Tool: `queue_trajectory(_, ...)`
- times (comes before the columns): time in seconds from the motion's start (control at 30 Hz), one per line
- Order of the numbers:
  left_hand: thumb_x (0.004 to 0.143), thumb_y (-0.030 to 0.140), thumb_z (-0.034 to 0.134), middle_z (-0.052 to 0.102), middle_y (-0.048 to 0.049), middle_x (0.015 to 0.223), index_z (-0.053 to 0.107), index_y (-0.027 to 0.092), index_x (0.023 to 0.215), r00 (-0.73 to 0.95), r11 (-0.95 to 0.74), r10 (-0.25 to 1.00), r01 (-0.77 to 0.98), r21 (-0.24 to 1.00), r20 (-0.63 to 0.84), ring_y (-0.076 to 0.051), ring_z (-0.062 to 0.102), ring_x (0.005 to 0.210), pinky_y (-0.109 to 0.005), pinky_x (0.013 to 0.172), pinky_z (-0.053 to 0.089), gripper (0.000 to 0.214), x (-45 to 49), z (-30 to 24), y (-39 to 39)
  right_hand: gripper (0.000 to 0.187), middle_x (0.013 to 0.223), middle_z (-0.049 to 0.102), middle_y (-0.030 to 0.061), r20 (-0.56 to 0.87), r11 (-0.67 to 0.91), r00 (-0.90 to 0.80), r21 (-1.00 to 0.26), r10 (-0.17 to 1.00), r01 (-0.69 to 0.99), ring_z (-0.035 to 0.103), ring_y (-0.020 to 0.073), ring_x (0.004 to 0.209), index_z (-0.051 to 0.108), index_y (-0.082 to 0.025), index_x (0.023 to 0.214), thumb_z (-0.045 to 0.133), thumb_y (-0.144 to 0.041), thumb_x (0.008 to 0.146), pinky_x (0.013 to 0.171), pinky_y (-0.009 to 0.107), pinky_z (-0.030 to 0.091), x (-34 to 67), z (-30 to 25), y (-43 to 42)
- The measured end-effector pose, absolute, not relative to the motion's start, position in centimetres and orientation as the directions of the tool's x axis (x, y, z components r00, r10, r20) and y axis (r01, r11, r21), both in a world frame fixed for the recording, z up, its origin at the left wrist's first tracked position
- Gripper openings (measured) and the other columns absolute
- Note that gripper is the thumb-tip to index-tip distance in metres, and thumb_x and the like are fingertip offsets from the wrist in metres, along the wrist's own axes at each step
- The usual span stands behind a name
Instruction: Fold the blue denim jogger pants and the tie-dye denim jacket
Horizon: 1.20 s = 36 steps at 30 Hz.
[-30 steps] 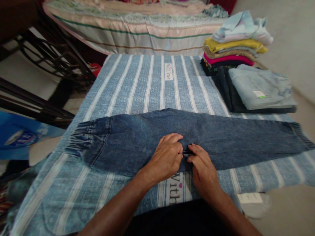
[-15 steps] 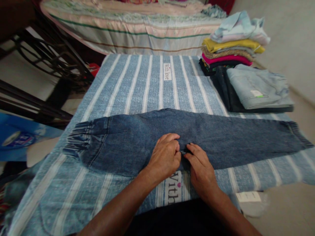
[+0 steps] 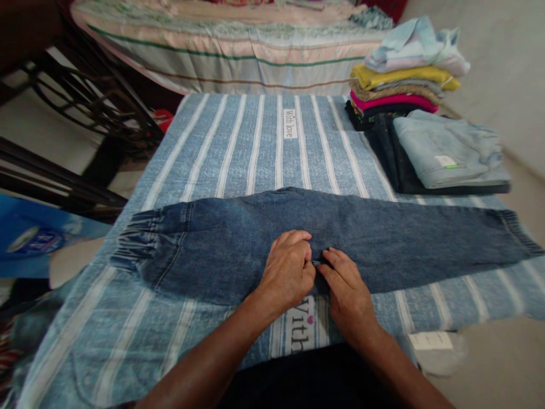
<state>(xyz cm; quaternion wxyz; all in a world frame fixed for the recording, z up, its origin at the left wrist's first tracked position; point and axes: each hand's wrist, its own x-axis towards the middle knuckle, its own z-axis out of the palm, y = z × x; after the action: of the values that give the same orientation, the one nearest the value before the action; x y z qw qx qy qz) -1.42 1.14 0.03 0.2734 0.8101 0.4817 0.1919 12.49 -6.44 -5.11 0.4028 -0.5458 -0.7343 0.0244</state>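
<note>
A pair of dark blue jeans (image 3: 230, 238) lies lengthwise across the striped cloth, doubled so one leg shows on top. Its gathered elastic waistband is at the left and the ribbed cuff at the right. My left hand (image 3: 289, 264) is closed on the denim near the middle of the front edge, fingers curled. Just right of it, my right hand (image 3: 344, 284) pinches the same edge between thumb and fingers. A small dark fold of denim shows between the two hands. My fingers hide part of the gripped cloth.
A blue-and-white striped cloth (image 3: 238, 142) covers the surface. At the back right stand a stack of folded clothes (image 3: 404, 79) and folded light jeans (image 3: 455, 150) on darker ones. Behind is a patterned bedspread (image 3: 238, 57); a dark metal frame (image 3: 106, 102) stands left.
</note>
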Motion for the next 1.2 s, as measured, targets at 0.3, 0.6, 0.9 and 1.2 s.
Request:
queue_trajectory(0.3, 0.068, 0.006, 0.052, 0.059, -0.0051, 0.117, 0.055, 0.019, 0.067, 0.502, -0.388, 0.865, 0.65, 0.653, 0.015, -0.021, 0.048, 0.116, -0.039, 0.101, 0.035, 0.013, -1.72, 0.17, 1.29, 0.033, 0.118, 0.061, 0.0147, 0.543, 0.393, -0.091, -0.472, 0.835, 0.789, 0.049, 0.0256, 0.122, 0.065, -0.015, 0.11, 0.043, -0.004, 0.088, 0.095, 0.047, 0.049, 12.49, -5.09, -6.49)
queue_trajectory(0.6, 0.067, 0.004, 0.051, 0.059, -0.0048, 0.119, 0.055, 0.019, 0.067, 0.526, -0.389, 0.85, 0.627, 0.675, 0.001, -0.02, 0.048, 0.117, -0.038, 0.101, 0.035, 0.015, -2.16, 0.34, 1.56, 0.034, 0.119, 0.06, 0.0144, 0.53, 0.38, -0.1, -0.453, 0.842, 0.806, 0.048, 0.0253, 0.123, 0.065, -0.016, 0.11, 0.042, -0.003, 0.088, 0.095, 0.047, 0.049, 12.39, -5.09, -6.49)
queue_trajectory(0.9, 0.063, 0.005, 0.049, 0.059, -0.0054, 0.118, 0.052, 0.019, 0.068, 0.454, -0.364, 0.891, 0.678, 0.639, 0.025, -0.022, 0.049, 0.114, -0.04, 0.1, 0.037, 0.016, -1.53, -0.15, 1.3, 0.032, 0.119, 0.06, 0.0142, 0.526, 0.371, -0.102, -0.436, 0.845, 0.82, 0.048, 0.0249, 0.122, 0.066, -0.015, 0.108, 0.042, -0.005, 0.089, 0.096, 0.047, 0.048, 12.3, -5.09, -6.39)
queue_trajectory(1.2, 0.067, 0.006, 0.052, 0.057, -0.005, 0.122, 0.058, 0.02, 0.073, 0.504, -0.37, 0.863, 0.658, 0.656, -0.019, -0.022, 0.048, 0.117, -0.039, 0.1, 0.037, 0.016, -2.01, 0.47, 1.52, 0.036, 0.119, 0.06, 0.0142, 0.547, 0.39, -0.093, -0.458, 0.832, 0.799, 0.047, 0.025, 0.123, 0.065, -0.016, 0.11, 0.041, -0.003, 0.087, 0.096, 0.048, 0.048, 12.25, -5.2, -6.3)
